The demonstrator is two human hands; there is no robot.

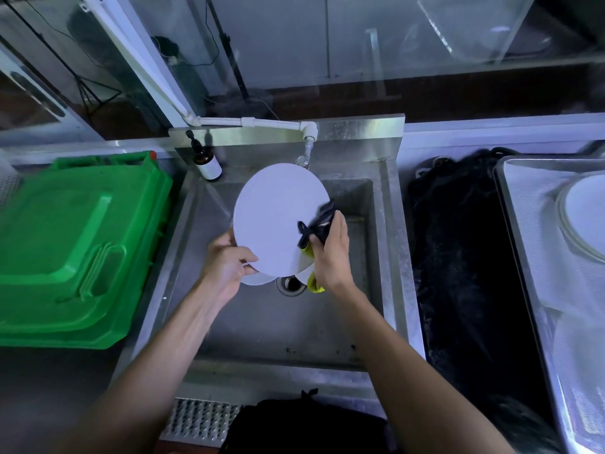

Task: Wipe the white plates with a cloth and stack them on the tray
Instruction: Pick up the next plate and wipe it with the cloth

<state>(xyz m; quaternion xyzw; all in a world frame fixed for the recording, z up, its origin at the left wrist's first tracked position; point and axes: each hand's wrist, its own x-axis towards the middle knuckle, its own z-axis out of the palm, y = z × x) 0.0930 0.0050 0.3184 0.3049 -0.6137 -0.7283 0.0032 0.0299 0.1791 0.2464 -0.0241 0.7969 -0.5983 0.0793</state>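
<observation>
Gripping the white plate (275, 217) by its lower left rim, your left hand (226, 267) holds it tilted over the steel sink (383, 204); your right hand (330, 253) clutches a dark cloth (319, 224) against its right edge. Behind stands a brown pump bottle (206, 160), label unreadable. Left sits a green crate (75, 244); far right, a tray (523, 224) holds another plate (586, 208)

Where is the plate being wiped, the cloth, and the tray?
Plate (275, 217), head view, middle of its white face.
Cloth (319, 224), head view, dark bunched part above the right hand.
Tray (523, 244), head view, bare left floor.
</observation>
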